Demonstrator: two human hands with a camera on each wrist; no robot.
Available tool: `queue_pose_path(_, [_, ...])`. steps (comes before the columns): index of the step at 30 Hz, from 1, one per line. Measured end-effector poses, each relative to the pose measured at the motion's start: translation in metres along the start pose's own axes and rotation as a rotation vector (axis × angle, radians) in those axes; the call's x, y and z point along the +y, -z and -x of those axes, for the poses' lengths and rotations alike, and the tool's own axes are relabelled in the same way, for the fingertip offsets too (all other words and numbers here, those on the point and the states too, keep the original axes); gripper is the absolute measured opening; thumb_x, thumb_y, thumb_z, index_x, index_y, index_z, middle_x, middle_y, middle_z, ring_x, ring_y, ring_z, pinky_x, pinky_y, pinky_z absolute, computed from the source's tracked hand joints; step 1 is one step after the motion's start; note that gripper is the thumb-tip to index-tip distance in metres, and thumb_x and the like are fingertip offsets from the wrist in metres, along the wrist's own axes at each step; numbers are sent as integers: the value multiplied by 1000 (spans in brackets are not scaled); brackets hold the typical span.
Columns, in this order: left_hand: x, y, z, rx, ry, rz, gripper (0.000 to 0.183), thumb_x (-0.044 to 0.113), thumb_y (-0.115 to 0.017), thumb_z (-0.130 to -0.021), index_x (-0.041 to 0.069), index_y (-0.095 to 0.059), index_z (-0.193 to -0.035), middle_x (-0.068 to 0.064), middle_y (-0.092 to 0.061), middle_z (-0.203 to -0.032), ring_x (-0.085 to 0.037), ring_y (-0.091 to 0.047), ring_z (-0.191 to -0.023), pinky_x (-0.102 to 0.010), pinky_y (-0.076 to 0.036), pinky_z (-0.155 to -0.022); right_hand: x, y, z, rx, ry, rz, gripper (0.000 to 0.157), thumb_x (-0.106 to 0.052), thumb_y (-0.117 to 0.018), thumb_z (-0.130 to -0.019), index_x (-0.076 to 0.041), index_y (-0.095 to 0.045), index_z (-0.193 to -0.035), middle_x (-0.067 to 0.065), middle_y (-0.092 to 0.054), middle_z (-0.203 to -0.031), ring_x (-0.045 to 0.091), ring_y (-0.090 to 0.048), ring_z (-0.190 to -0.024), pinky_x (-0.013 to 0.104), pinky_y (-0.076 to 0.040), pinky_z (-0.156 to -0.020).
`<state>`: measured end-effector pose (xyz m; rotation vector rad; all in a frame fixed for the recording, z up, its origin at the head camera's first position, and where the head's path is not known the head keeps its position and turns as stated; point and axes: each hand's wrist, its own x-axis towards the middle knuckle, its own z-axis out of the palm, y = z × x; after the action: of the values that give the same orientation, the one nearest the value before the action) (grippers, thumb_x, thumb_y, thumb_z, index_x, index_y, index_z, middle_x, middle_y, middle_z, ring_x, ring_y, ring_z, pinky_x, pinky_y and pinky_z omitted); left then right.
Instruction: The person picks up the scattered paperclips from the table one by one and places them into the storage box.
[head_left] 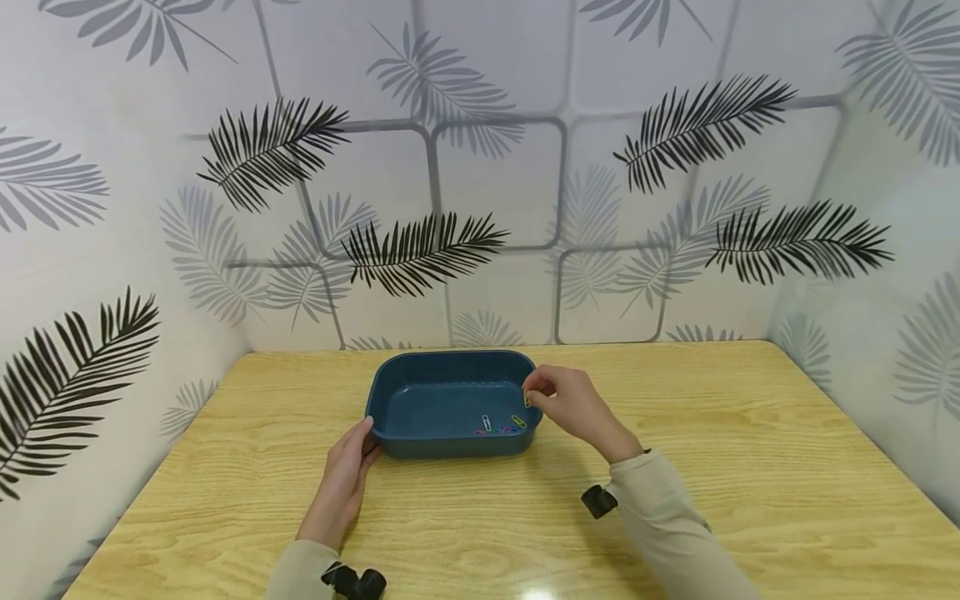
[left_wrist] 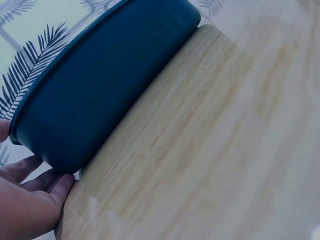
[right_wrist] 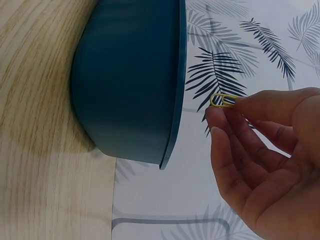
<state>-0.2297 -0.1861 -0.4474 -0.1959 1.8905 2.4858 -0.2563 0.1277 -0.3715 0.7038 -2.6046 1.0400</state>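
Observation:
A dark blue plastic basin [head_left: 450, 448] stands on the wooden table. My left hand [head_left: 347, 475] grips its near left corner, thumb at the rim and the other fingers low against the outer wall. Over the right rim, my right hand [head_left: 576, 406] pinches a yellow paper clip [right_wrist: 223, 100] between thumb and fingertips. Inside the basin, towards the near right corner, lie a white paper clip [head_left: 486, 423], another yellow paper clip [head_left: 518, 421] and several small pink and blue clips [head_left: 506, 430].
The light wooden tabletop [head_left: 750, 450] stretches to both sides of the basin. Behind it rises a pale wall [head_left: 495, 183] patterned with grey and black leaves. A small black camera is strapped to each wrist, over beige sleeves [head_left: 660, 508].

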Motion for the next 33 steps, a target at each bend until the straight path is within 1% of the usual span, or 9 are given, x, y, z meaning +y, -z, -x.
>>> queue_pose_path(8, [-1,-1,-2,3,-1,1,57,28,-40,-106,-8,-27,-147,-25,-30,-149,-30,-31,-136,-39,-27,-112,-1,2,0,0,2,6,5,-2,-66,-89,-1,-69,-93,2,-67,-82,21,-62,-77,38,-53,-71])
queue_pose_path(15, [-2,-1,-1,-9,-6,-3,58,27,-40,-106,-9,-24,-148,-26,-26,-151,-31,-27,-138,-38,-27,-112,0,1,2,-1,-8,-10,7,-2,-66,-89,-3,-69,-95,4,-68,-88,22,-64,-82,39,-54,-73])
queue_pose_path(23, [-3,-1,-1,-7,0,-5,58,27,-40,-106,-9,-24,-148,-25,-27,-151,-31,-28,-138,-39,-27,-112,-1,2,4,-18,-15,-8,9,-2,-66,-90,-2,-69,-98,5,-68,-90,23,-64,-84,39,-54,-74])
queue_pose_path(26, [-3,-1,-1,-8,-1,-4,58,27,-40,-106,-9,-24,-148,-26,-26,-151,-31,-28,-138,-38,-27,-112,-1,2,5,-35,-31,-10,10,-3,-66,-90,-2,-69,-99,5,-68,-90,22,-63,-84,38,-54,-74])
queue_pose_path(30, [-1,-1,-1,-8,-5,5,58,27,-41,-106,-9,-24,-148,-26,-26,-151,-31,-27,-139,-39,-27,-112,-1,-2,7,-95,-45,-15,10,-3,-65,-91,-1,-68,-101,5,-67,-92,22,-63,-85,37,-54,-74])
queue_pose_path(33, [0,0,-1,5,-4,8,57,26,-41,-106,-10,-24,-148,-26,-26,-151,-32,-27,-138,-39,-27,-113,0,-6,11,-133,-40,-17,11,-3,-64,-92,-1,-69,-102,5,-67,-94,22,-63,-88,40,-53,-77])
